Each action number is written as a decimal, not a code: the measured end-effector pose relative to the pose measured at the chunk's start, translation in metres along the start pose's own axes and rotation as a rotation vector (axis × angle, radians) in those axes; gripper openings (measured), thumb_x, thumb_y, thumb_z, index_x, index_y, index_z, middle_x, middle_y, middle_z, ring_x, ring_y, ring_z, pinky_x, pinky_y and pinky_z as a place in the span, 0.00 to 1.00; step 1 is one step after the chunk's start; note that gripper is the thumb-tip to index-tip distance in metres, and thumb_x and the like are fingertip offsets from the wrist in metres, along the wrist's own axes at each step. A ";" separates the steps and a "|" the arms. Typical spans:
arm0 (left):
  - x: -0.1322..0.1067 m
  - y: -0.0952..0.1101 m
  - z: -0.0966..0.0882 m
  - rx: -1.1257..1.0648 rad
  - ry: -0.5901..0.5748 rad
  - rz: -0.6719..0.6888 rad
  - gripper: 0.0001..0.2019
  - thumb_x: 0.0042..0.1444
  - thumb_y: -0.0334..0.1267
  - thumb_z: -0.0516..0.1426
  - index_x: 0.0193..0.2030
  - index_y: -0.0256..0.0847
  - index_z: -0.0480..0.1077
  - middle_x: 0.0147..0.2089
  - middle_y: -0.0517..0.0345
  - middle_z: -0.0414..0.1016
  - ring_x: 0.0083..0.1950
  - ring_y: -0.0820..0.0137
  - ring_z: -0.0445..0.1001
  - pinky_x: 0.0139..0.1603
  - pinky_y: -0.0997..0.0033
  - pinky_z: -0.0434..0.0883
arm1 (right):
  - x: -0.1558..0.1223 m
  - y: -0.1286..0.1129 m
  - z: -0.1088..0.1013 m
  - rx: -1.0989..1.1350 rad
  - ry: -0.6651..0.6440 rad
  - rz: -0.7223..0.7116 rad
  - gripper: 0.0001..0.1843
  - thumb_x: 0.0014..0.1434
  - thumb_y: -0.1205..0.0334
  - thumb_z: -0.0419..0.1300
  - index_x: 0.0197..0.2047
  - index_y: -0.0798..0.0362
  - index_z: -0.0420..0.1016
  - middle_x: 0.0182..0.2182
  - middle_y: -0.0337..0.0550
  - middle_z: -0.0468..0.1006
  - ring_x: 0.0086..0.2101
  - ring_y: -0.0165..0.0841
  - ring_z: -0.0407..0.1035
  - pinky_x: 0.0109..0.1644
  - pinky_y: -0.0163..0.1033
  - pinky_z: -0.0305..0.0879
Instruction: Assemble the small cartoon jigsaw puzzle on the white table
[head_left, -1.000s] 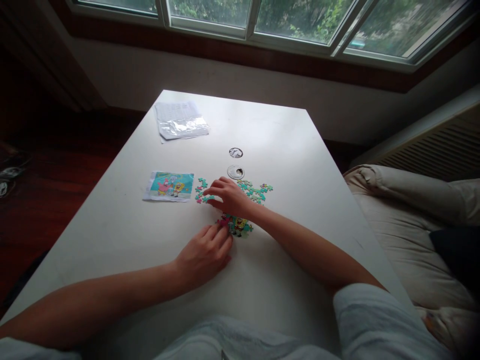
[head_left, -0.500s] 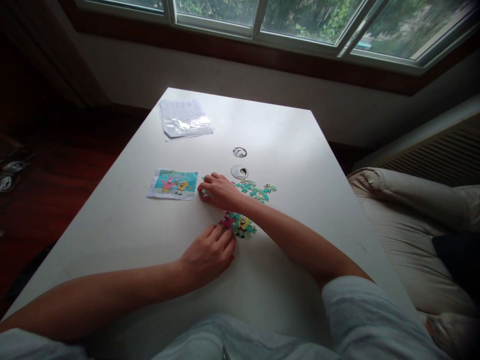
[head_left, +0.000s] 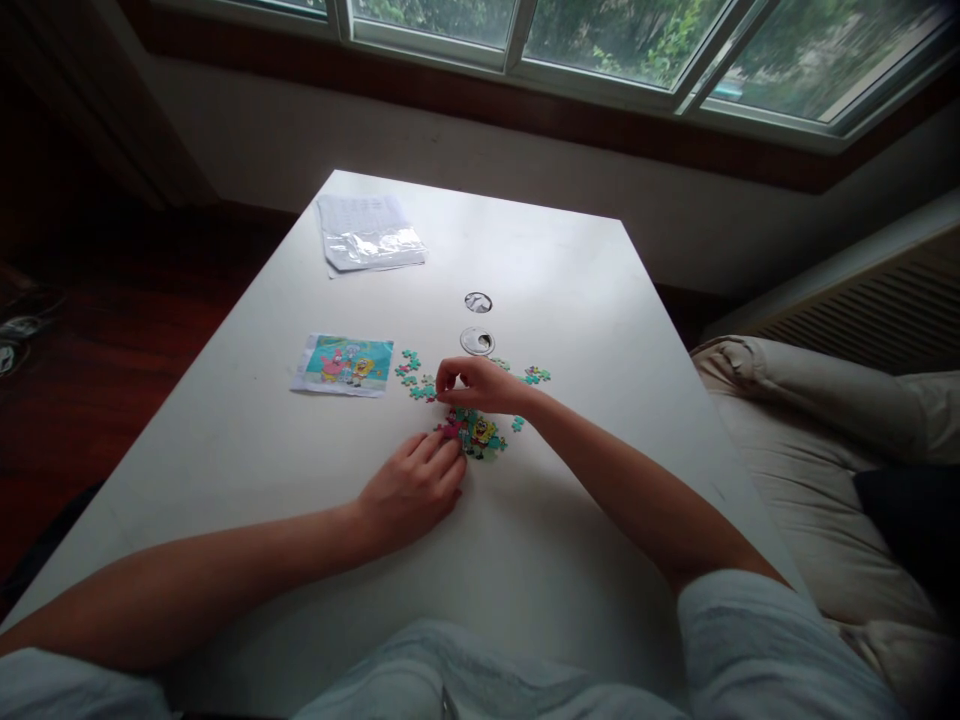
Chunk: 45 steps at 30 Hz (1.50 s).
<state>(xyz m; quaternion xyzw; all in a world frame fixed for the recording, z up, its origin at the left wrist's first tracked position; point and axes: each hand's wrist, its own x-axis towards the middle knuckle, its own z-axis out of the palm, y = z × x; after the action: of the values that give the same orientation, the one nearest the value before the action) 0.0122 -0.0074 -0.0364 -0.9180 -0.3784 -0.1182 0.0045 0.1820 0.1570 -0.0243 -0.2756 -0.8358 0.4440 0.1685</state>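
Note:
A partly joined jigsaw puzzle (head_left: pixel 482 436) with a yellow cartoon figure and a pink one lies in front of me. My left hand (head_left: pixel 416 488) rests palm down at its lower left, the fingertips touching the pink part. Just above the joined section, my right hand (head_left: pixel 480 386) is raised with thumb and index finger in a pinch. A tiny pinkish puzzle piece seems to be at those fingertips, mostly hidden. Loose green puzzle pieces (head_left: pixel 409 368) lie left of the right hand, and others are partly covered behind it.
A printed reference picture (head_left: pixel 349 363) lies left of the pieces. Papers in a clear plastic sleeve (head_left: pixel 371 235) sit at the far left of the white table (head_left: pixel 570 540). Two round inserts, a nearer one (head_left: pixel 477 341) and a farther one (head_left: pixel 478 302), are in the tabletop. A beige sofa (head_left: pixel 787 450) stands right.
My right hand has moved right and slightly toward me from the left loose pieces, uncovering them, and its fingers now pinch. My left hand stays at the puzzle's edge.

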 end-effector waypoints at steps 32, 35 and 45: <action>0.004 -0.001 -0.005 -0.054 -0.056 -0.033 0.09 0.64 0.34 0.55 0.50 0.37 0.70 0.55 0.44 0.74 0.61 0.55 0.70 0.57 0.55 0.71 | -0.018 0.007 0.011 -0.327 -0.054 -0.219 0.05 0.63 0.68 0.62 0.40 0.53 0.80 0.38 0.46 0.77 0.43 0.37 0.69 0.54 0.43 0.63; 0.004 -0.001 -0.005 -0.046 -0.050 -0.031 0.09 0.65 0.33 0.55 0.50 0.37 0.70 0.56 0.44 0.74 0.62 0.55 0.70 0.58 0.54 0.71 | -0.018 0.006 0.013 -0.335 -0.058 -0.209 0.04 0.62 0.68 0.62 0.40 0.53 0.80 0.39 0.46 0.76 0.43 0.37 0.68 0.53 0.43 0.63; 0.003 -0.001 -0.004 -0.037 -0.032 -0.023 0.09 0.64 0.33 0.55 0.50 0.37 0.70 0.55 0.43 0.74 0.62 0.55 0.70 0.57 0.55 0.71 | -0.021 0.008 0.018 -0.376 0.012 -0.158 0.04 0.60 0.65 0.65 0.41 0.52 0.78 0.40 0.46 0.73 0.44 0.38 0.64 0.52 0.43 0.60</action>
<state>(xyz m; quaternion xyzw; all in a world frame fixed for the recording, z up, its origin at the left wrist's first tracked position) 0.0132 -0.0047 -0.0322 -0.9154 -0.3867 -0.1103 -0.0198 0.1921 0.1359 -0.0421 -0.2381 -0.9221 0.2638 0.1532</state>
